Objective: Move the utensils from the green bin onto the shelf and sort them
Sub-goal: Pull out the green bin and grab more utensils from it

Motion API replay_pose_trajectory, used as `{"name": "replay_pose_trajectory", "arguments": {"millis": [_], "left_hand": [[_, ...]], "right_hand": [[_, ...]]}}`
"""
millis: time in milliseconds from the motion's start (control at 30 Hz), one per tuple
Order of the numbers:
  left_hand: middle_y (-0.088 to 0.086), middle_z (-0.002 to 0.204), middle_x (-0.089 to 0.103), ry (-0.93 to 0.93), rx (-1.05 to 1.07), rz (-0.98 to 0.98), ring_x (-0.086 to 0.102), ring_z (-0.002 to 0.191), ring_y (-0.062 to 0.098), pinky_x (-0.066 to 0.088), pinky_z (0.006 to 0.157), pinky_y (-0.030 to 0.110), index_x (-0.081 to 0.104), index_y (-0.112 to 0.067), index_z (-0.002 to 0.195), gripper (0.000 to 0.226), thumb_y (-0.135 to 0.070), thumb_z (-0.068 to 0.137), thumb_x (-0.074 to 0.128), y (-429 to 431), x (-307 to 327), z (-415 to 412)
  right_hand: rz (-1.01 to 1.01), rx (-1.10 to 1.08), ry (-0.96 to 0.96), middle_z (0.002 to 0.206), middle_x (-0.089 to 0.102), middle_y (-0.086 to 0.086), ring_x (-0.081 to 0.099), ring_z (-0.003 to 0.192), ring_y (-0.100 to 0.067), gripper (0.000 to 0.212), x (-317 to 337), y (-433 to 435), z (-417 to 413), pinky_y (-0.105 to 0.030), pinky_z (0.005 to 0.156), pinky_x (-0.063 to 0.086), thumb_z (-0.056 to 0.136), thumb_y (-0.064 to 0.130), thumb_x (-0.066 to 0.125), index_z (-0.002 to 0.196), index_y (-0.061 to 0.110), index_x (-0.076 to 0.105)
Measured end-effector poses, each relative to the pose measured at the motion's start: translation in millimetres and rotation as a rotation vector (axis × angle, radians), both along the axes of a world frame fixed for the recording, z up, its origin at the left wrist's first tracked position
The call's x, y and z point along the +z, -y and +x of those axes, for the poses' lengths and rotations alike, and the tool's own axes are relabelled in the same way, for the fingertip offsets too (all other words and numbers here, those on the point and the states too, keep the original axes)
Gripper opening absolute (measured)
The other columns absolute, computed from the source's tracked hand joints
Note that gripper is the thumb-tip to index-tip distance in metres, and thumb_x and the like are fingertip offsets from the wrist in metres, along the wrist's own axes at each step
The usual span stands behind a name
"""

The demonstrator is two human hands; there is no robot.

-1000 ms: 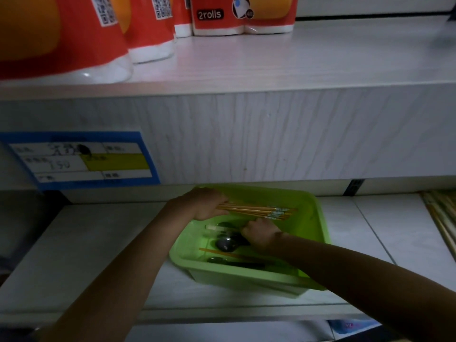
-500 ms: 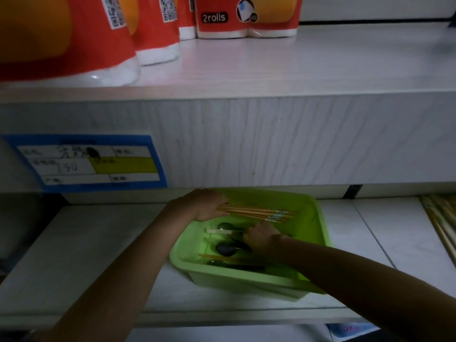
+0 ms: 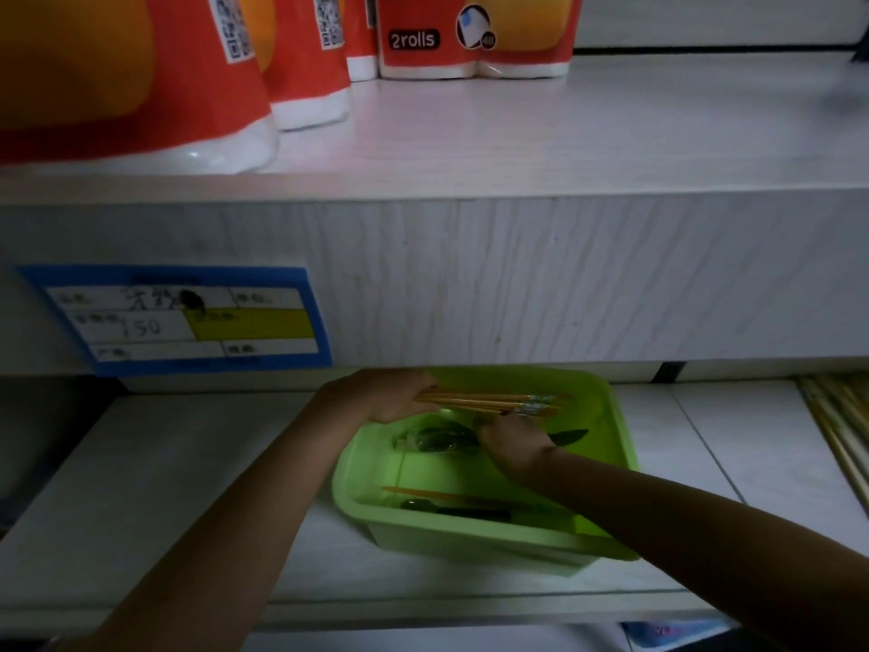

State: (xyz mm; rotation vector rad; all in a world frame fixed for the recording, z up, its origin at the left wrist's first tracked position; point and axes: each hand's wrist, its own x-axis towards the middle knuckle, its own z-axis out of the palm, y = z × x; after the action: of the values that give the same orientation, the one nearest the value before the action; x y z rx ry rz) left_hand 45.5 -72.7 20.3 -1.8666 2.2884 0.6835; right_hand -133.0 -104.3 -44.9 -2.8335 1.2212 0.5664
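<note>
The green bin (image 3: pixel 620 444) stands on the lower shelf (image 3: pixel 188 463) in dim light. Over its far left corner my left hand (image 3: pixel 390 397) grips a bundle of wooden chopsticks (image 3: pixel 498 403) that points right across the bin. My right hand (image 3: pixel 508 440) is inside the bin, fingers curled on a dark utensil (image 3: pixel 571 436) whose tip sticks out to the right; dark spoons (image 3: pixel 442 440) lie just left of it. Near the bin's front wall lie a single chopstick (image 3: pixel 437 495) and a dark-handled spoon (image 3: pixel 451 509).
More chopsticks (image 3: pixel 841 425) lie on the lower shelf at the far right. The upper shelf's thick front board (image 3: pixel 517 275) overhangs the bin and carries a blue price label (image 3: pixel 183 320). Red paper-roll packs (image 3: pixel 475 35) stand on the upper shelf.
My right hand has moved from the bin's middle toward its far side and lifted a dark utensil there. The left hand keeps the chopstick bundle in the same place.
</note>
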Motion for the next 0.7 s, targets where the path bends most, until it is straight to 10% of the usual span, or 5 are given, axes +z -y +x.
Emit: {"name": "replay_pose_trajectory", "arguments": {"millis": [700], "left_hand": [[0.010, 0.118, 0.058, 0.028, -0.029, -0.058, 0.051, 0.097, 0.015, 0.023, 0.064, 0.019, 0.055, -0.009, 0.115, 0.034, -0.035, 0.097, 0.044, 0.1, -0.7, -0.1]], "right_hand": [[0.356, -0.129, 0.039, 0.125, 0.054, -0.022, 0.054, 0.114, -0.034, 0.052, -14.9, 3.4, 2.2, -0.036, 0.088, 0.046, 0.091, 0.040, 0.056, 0.123, 0.000, 0.051]]}}
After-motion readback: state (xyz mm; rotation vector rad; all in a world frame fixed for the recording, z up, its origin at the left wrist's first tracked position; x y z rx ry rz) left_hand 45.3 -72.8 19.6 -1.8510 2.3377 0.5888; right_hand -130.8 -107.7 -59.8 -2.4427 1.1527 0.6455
